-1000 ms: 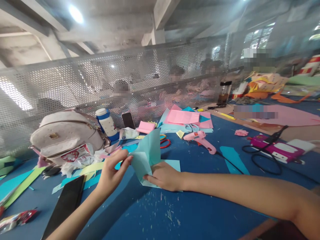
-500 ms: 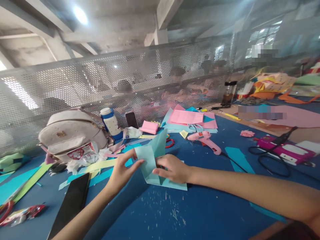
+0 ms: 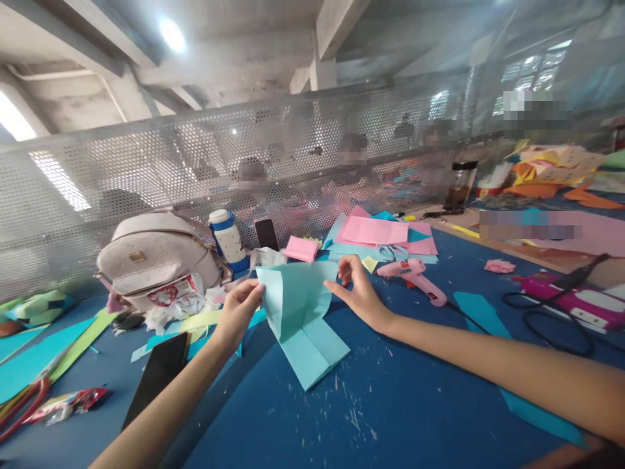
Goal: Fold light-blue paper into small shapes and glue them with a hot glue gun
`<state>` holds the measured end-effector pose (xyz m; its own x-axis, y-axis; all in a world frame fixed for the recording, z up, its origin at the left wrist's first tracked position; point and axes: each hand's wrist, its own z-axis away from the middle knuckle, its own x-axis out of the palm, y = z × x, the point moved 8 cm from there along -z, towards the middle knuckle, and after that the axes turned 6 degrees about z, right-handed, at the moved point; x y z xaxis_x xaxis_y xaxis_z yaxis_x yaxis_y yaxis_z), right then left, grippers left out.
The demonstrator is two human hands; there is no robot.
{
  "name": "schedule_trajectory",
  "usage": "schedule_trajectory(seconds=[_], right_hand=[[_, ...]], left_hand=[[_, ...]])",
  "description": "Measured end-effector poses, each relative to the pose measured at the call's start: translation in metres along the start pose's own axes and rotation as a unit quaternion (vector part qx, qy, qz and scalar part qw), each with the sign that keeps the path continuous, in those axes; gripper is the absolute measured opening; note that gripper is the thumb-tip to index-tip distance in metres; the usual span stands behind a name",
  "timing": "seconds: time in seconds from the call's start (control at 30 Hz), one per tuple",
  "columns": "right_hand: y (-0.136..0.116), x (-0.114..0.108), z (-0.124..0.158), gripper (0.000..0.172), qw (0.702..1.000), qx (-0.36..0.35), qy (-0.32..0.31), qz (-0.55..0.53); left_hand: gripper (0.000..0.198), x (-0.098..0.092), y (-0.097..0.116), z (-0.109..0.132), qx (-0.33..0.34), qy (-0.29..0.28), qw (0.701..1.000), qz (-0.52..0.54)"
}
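Observation:
A light teal sheet of paper (image 3: 300,312) is held up between both hands, its lower part folded and resting on the blue table (image 3: 371,404). My left hand (image 3: 238,311) pinches the sheet's upper left corner. My right hand (image 3: 360,294) pinches its right edge with thumb and fingers.
A pale backpack (image 3: 156,257), a blue-and-white bottle (image 3: 228,239) and a propped phone (image 3: 267,233) stand at the back left. A dark phone (image 3: 159,374) lies near my left arm. A pink glue gun (image 3: 415,277), pink paper sheets (image 3: 375,231) and a cable (image 3: 551,322) lie to the right. A perforated metal screen (image 3: 195,163) backs the table, with people behind it.
The sheet has been lifted and spread open wider. My right hand rose from pressing the paper on the table to gripping its right edge. The view shifted slightly left.

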<state>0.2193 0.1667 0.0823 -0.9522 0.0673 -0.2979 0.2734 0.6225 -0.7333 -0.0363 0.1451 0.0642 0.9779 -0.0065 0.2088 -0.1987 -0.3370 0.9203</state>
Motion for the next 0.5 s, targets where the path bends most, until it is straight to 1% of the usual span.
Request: schedule_trajectory(seconds=[0.03,0.17,0.2,0.27,0.37,0.43,0.5], right_hand=[[0.005,0.005,0.0,0.035,1.0,0.011,-0.021,0.003],[0.015,0.029,0.007,0.029,0.988,0.029,-0.151,0.033],[0.016,0.032,0.009,0.027,0.984,0.029,-0.17,0.037],[0.016,0.035,0.011,0.023,0.982,0.029,-0.184,0.039],[0.012,0.037,0.014,0.023,0.979,0.025,-0.199,0.031],[0.009,0.04,0.015,0.028,0.976,0.022,-0.215,0.006],[0.006,0.044,0.015,0.039,0.97,0.024,-0.237,-0.044]], left_hand=[[0.027,0.0,-0.003,0.0,-0.003,0.004,1.0,0.018],[0.027,0.002,-0.011,0.001,-0.023,0.001,0.997,0.071],[0.026,0.004,-0.013,0.002,-0.031,-0.003,0.996,0.079],[0.025,0.008,-0.016,0.005,-0.046,-0.013,0.995,0.088],[0.025,0.016,-0.02,0.009,-0.067,-0.035,0.993,0.09],[0.028,0.021,-0.022,0.011,-0.078,-0.05,0.992,0.088],[0.032,0.025,-0.023,0.012,-0.085,-0.062,0.991,0.088]])
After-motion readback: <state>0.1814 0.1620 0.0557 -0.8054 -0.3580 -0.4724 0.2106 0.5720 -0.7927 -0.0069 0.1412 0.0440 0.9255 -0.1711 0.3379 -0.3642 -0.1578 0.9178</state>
